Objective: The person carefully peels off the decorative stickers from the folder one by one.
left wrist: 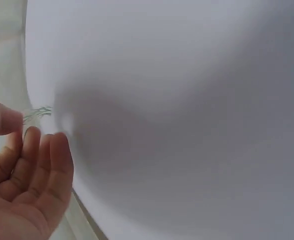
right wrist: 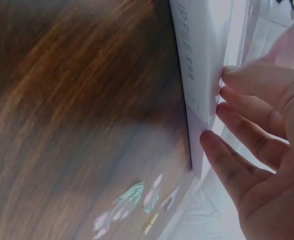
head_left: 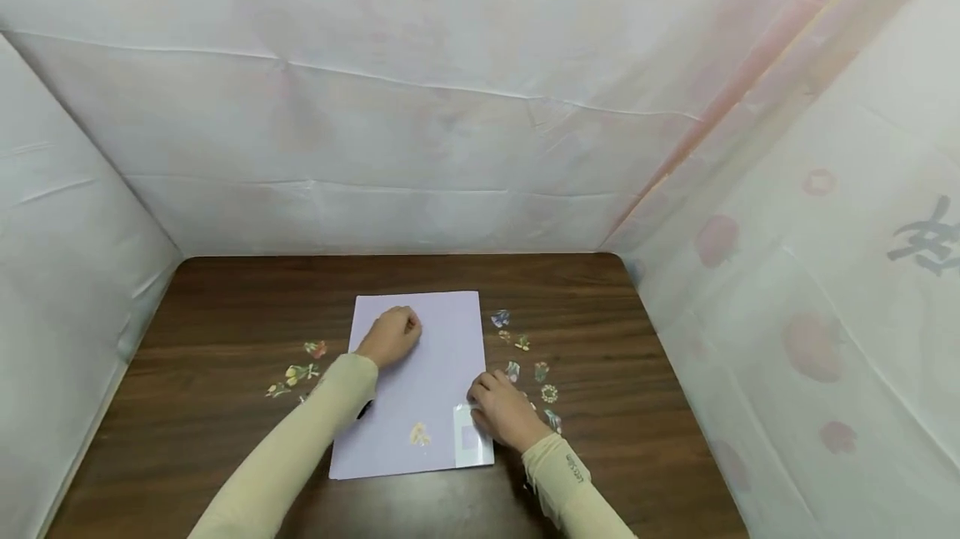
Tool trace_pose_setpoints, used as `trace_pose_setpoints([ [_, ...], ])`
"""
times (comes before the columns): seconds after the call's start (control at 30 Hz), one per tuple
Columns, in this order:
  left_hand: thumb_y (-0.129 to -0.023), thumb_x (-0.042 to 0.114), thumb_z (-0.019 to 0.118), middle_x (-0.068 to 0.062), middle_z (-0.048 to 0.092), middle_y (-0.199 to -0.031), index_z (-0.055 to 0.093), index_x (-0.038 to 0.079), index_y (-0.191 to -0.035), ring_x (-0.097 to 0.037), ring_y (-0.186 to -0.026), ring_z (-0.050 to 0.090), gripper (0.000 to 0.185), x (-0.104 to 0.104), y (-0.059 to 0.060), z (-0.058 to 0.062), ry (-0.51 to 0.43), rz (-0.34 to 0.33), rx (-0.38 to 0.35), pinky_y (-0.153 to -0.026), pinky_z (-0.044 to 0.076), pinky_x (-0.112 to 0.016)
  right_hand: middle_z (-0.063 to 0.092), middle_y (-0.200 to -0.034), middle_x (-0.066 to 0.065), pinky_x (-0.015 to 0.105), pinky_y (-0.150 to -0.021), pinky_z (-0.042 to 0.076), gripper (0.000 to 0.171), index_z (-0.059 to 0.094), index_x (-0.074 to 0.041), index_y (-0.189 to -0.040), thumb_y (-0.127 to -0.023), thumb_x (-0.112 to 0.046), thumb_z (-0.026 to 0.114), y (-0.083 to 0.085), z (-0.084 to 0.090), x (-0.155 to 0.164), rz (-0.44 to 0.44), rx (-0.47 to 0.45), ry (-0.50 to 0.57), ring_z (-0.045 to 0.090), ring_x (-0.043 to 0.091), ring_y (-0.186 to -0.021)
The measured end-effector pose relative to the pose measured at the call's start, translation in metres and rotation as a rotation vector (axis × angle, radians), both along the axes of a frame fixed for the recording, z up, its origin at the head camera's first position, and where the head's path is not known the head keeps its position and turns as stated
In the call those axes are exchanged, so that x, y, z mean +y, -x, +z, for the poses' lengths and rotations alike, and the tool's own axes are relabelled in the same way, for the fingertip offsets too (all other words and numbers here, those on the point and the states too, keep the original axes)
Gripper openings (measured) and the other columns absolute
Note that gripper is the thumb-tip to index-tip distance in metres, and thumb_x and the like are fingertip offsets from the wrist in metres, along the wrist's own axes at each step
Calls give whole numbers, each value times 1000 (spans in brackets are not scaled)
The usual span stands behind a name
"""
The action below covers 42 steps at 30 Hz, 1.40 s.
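Both hands on the lilac file (head_left: 427, 372), mid-table (head_left: 225, 306).

My L hand (head_left: 390, 337) rests on the file's far-left part, fingers loosely curled, pinching a thin greenish sticker (left wrist: 37, 113) w/ thumb. R hand (head_left: 504, 414) at the file's near-right edge, fingers nearly straight, pressing its clear flap (head_left: 471, 437), gripping nothing. Flower stickers (head_left: 525, 368) lie just right of the file, more stickers (head_left: 298, 372) left of it.

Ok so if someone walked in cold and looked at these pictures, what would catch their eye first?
Probably the pale lilac sheet in the middle of the dark wooden table, with both hands on it: the left hand rests curled near its top, the right hand presses its lower right edge. Next, the small flower stickers scattered right of the sheet, a few more to its left, and one on the sheet itself.
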<state>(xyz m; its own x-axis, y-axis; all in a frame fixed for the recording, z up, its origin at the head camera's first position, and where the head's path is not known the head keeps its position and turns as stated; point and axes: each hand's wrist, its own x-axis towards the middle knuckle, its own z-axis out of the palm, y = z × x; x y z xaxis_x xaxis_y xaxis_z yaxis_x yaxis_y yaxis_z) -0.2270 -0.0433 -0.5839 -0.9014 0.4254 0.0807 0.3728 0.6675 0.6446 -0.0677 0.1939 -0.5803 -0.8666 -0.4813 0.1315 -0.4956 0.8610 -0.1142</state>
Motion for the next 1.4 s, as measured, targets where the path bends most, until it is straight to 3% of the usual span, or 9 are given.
trace_pose_setpoints([
  [0.1, -93, 11, 61, -8, 65, -88, 68, 5, -92, -25, -82, 62, 10, -37, 4, 1, 15, 67, 4, -73, 51, -43, 61, -108, 1, 30, -78, 53, 18, 70, -13, -102, -88, -20, 77, 2, 0, 4, 2, -1, 2, 55, 20, -101],
  [0.27, -98, 13, 57, -11, 65, -87, 67, 0, -100, -22, -69, 60, 16, -92, 14, 2, 75, 163, -56, -64, 51, -42, 61, -107, 2, 31, -80, 52, 17, 70, -13, -102, -87, -19, 77, 3, -1, 9, 11, -3, 8, 55, 21, -101],
  [0.5, -102, 15, 54, -12, 67, -83, 68, -2, -105, -16, -56, 59, 22, -126, 20, -1, 125, 194, -109, -68, 53, -48, 61, -107, 2, 31, -82, 52, 17, 70, -12, -102, -88, -18, 77, -2, -1, 11, 1, -25, 29, 55, 21, -101],
  [0.7, -101, 12, 52, -18, 70, -92, 70, -2, -103, -24, -67, 64, 23, -130, 19, 0, 172, 217, -50, -71, 53, -53, 61, -107, 2, 32, -83, 51, 18, 70, -12, -102, -87, -20, 77, -2, 1, 10, -1, -14, 12, 55, 21, -101],
  [0.77, -101, 12, 52, -16, 70, -88, 70, -2, -103, -23, -65, 64, 22, -129, 18, 3, 170, 220, -52, -71, 53, -52, 61, -107, 2, 31, -83, 51, 18, 69, -12, -102, -87, -20, 77, -1, 1, 10, 4, -6, 11, 55, 21, -101],
  [0.93, -102, 15, 55, -12, 69, -84, 69, -2, -105, -17, -58, 58, 23, -123, 15, 4, 156, 192, -43, -63, 52, -45, 61, -106, 2, 31, -83, 51, 18, 69, -13, -101, -86, -19, 78, 1, 2, 12, 7, 5, 15, 55, 21, -100],
  [1.07, -100, 16, 58, -15, 70, -91, 70, -1, -107, -18, -57, 56, 22, -119, 7, -3, 158, 164, -6, -56, 48, -39, 61, -106, 2, 31, -83, 50, 18, 69, -13, -100, -87, -19, 78, 3, 1, 11, 16, -1, 13, 55, 20, -99],
  [1.23, -95, 15, 66, -12, 70, -94, 74, 6, -101, -24, -76, 64, 13, -105, -14, -11, 157, 128, 67, -65, 53, -44, 61, -106, 2, 32, -85, 50, 18, 69, -12, -100, -86, -20, 78, 3, -1, 10, 24, -8, 9, 55, 21, -100],
  [1.4, -88, 14, 73, -2, 68, -84, 77, 13, -91, -21, -77, 64, 5, -72, -50, -16, 170, 68, 86, -68, 53, -42, 61, -105, 3, 33, -86, 49, 18, 69, -11, -100, -86, -18, 79, 5, -2, 12, 27, -6, 11, 55, 22, -100],
])
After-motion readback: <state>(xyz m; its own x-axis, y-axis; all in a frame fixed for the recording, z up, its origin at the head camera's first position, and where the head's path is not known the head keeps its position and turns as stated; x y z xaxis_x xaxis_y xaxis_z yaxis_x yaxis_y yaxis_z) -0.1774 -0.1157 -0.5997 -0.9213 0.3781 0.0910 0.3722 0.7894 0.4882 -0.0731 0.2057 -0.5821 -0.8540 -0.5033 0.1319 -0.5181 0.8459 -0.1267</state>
